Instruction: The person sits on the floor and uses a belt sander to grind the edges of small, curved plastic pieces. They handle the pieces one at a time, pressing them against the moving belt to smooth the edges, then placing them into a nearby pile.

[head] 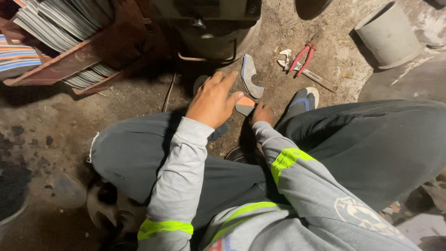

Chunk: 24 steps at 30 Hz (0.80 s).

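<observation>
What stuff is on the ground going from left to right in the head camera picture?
Stack of striped sheets → left hand → curved grey piece → right hand → red-handled pliers → grey pipe.

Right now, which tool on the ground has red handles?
The pliers, above the right hand. The wrench crossing under them is bare grey metal, no red.
</observation>
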Each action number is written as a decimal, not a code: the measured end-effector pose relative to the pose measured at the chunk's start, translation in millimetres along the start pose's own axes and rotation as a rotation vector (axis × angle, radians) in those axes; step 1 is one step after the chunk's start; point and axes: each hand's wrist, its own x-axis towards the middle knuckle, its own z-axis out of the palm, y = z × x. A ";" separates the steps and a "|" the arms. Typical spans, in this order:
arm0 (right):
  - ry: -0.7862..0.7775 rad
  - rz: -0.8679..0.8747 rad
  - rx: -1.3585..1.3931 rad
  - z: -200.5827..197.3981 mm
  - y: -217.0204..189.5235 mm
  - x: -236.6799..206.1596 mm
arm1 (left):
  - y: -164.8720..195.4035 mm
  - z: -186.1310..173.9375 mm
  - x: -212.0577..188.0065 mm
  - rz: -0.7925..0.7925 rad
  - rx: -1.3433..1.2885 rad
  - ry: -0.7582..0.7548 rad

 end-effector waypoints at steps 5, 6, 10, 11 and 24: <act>-0.081 0.194 0.052 -16.6 -11.9 1.0 | 0.7 1.4 4.6 -0.037 0.019 -0.010; -0.103 0.200 0.033 -19.4 -13.4 1.9 | 1.1 2.3 5.6 -0.058 0.018 -0.025; -0.178 0.177 -0.032 -18.4 -11.7 4.6 | -5.1 10.4 6.1 -0.076 0.007 -0.049; -0.190 0.158 -0.041 -16.2 -11.0 7.1 | -10.0 13.3 6.7 -0.078 0.005 -0.038; -0.002 -0.574 0.522 -148.6 -27.3 0.8 | -40.7 92.0 25.7 -0.488 -0.970 0.350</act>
